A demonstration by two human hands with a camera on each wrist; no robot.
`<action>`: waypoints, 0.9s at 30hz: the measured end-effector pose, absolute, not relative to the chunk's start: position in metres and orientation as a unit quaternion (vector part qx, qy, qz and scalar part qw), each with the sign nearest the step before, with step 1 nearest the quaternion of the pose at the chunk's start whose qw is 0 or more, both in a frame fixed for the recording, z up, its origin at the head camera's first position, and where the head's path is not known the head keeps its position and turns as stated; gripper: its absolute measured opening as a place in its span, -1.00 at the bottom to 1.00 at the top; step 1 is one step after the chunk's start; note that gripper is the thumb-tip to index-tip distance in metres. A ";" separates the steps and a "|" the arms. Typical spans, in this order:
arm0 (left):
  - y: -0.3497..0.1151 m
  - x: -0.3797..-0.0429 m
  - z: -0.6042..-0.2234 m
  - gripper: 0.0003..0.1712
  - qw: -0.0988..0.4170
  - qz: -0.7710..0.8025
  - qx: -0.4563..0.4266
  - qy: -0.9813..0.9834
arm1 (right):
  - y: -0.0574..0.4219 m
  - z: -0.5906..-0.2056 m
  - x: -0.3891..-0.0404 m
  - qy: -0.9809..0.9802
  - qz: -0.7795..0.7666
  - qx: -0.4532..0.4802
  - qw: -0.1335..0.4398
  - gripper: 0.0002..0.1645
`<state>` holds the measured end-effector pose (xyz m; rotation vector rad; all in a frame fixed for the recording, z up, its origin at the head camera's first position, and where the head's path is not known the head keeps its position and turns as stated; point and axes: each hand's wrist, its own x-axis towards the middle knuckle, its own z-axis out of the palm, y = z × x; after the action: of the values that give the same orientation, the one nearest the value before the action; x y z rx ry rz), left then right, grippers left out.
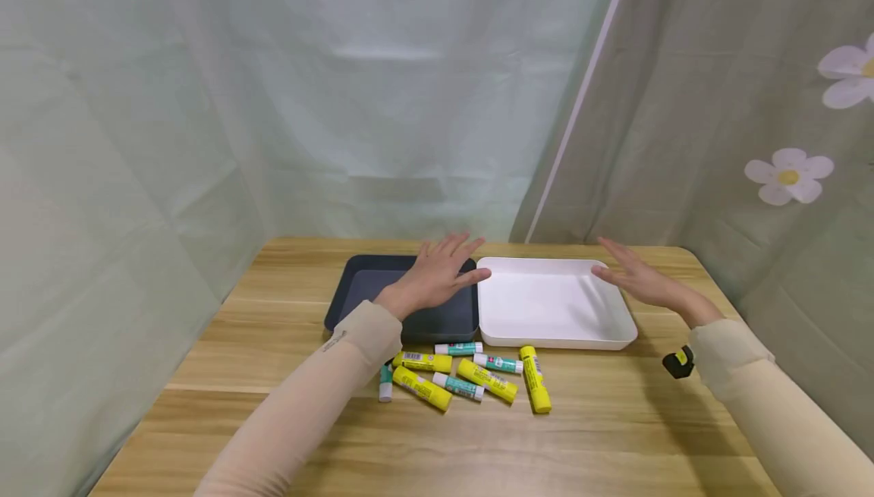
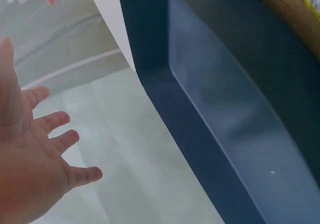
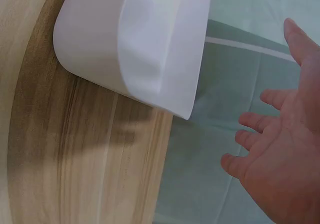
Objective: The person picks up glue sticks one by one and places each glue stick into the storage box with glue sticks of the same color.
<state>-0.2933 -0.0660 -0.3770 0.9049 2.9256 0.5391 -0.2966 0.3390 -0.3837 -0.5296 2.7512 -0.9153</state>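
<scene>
My left hand (image 1: 437,277) hovers over the dark tray (image 1: 369,284), fingers spread and nothing held. In the left wrist view the same hand (image 2: 45,149) shows its palm beside the dark tray's wall (image 2: 150,78). Above the right rim of the white tray (image 1: 546,315), my right hand (image 1: 642,281) is held with straight fingers and holds nothing. Yellow glue sticks (image 1: 536,379) and smaller teal-and-white glue sticks (image 1: 498,363) lie loosely in front of the two trays, some of them crossing or touching.
The trays stand side by side on a wooden table (image 1: 259,345). A black-and-yellow object (image 1: 679,362) shows by the right sleeve. Pale curtains (image 1: 410,102) hang behind the table, with flower prints (image 1: 788,177) at the right.
</scene>
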 end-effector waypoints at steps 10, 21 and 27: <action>-0.067 -0.279 -0.375 -0.12 0.022 0.174 0.315 0.933 | 0.355 -0.390 -0.291 0.921 -0.336 -0.155 0.123 0.03; -0.067 -0.272 -0.381 -0.16 0.018 0.179 0.335 0.925 | 0.356 -0.392 -0.276 0.919 -0.345 -0.141 0.129 0.04; -0.067 -0.269 -0.386 -0.16 0.022 0.172 0.340 0.924 | 0.361 -0.398 -0.277 0.911 -0.367 -0.132 0.134 0.05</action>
<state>-0.2693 -0.0673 -0.3859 1.0536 2.8630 0.5323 -0.2768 0.3615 -0.3977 -0.3824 2.6403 -1.0647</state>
